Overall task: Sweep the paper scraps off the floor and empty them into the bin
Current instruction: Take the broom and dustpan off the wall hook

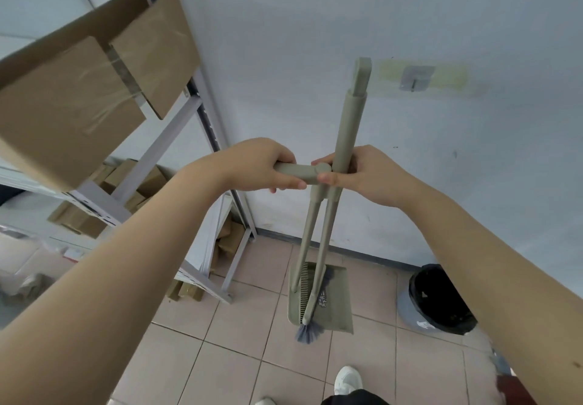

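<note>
A grey-green dustpan point(334, 303) stands on the tiled floor against the wall, with a broom clipped in it; the broom's grey bristles point(307, 335) stick out below the pan's front edge. My left hand point(262, 165) grips the dustpan's bent top handle point(299, 172). My right hand point(366, 172) grips the upright broom handle point(350, 127), its thumb touching the dustpan handle's end. A grey bin point(407, 307) with a black liner sits on the floor to the right of the pan. No paper scraps show.
A metal shelving unit point(195, 114) with cardboard boxes point(63, 111) fills the left side. A wall hook point(416, 78) hangs above the broom. My white shoe point(348, 379) is on the tiles near the bottom edge.
</note>
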